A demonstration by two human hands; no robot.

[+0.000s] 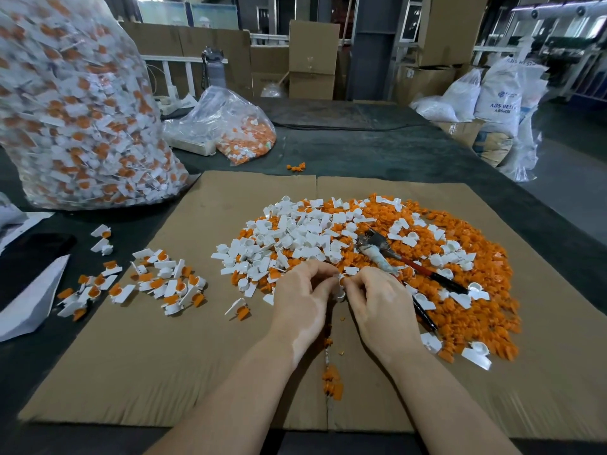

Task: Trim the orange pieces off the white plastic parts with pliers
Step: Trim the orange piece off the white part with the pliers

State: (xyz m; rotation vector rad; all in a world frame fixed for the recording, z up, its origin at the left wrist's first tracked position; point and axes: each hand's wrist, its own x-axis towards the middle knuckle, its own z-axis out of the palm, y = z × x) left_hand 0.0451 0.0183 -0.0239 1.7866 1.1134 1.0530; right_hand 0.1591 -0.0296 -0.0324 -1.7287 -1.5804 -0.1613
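Note:
My left hand (300, 295) and my right hand (377, 300) meet at the near edge of the pile, fingers curled, pinching one small white plastic part (340, 289) between them. The pliers (391, 254), with red and black handles, lie untouched on the pile just beyond my right hand. A big heap of white parts (295, 234) and orange pieces (466, 307) covers the middle and right of the cardboard sheet (147, 356). Untrimmed white parts with orange pieces (164, 284) lie scattered to the left.
A tall clear bag (72, 103) full of untrimmed parts stands at the far left, a smaller bag (230, 126) behind the cardboard. A few orange pieces (331, 382) lie along the cardboard's centre seam. White sacks (492, 100) and cardboard boxes (312, 60) stand beyond the dark table.

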